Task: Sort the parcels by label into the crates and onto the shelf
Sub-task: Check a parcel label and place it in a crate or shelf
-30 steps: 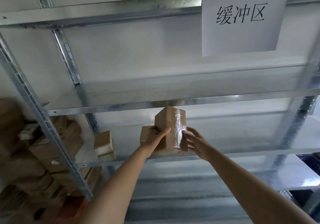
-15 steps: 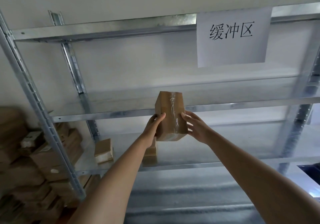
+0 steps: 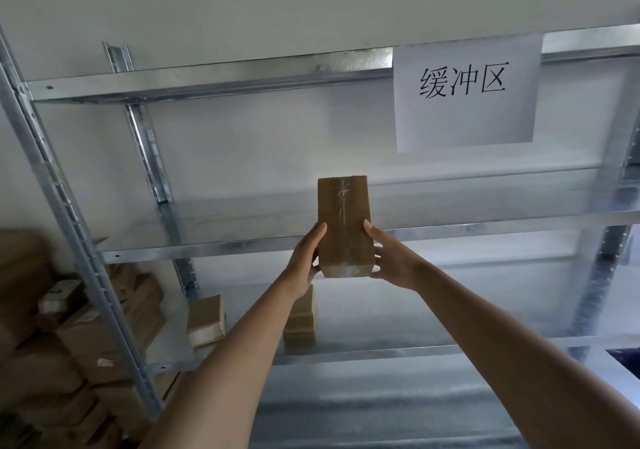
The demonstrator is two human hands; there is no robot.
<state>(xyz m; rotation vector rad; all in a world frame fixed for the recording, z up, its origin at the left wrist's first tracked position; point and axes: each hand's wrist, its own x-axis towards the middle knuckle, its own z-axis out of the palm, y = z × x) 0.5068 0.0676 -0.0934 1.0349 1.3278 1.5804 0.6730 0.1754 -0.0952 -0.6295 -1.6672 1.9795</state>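
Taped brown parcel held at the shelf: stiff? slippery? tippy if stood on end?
Likely stiff: the parcel keeps square edges between the left hand and right hand. Glossy tape may be slick. Tall and narrow, so probably tippy on end.

white paper sign [image 3: 465, 91] on the top shelf rail [image 3: 207, 76] reads "缓冲区".

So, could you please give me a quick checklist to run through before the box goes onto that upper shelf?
1. Grip: left hand and right hand press the box from both sides: ok.
2. Box upright, not tilted: ok.
3. Landing spot on the upper shelf behind the box bare: ok.
4. Box bottom lifted above the shelf edge: not ok, it hangs below it.
5. Label matching the paper sign: cannot tell, no label faces the camera.
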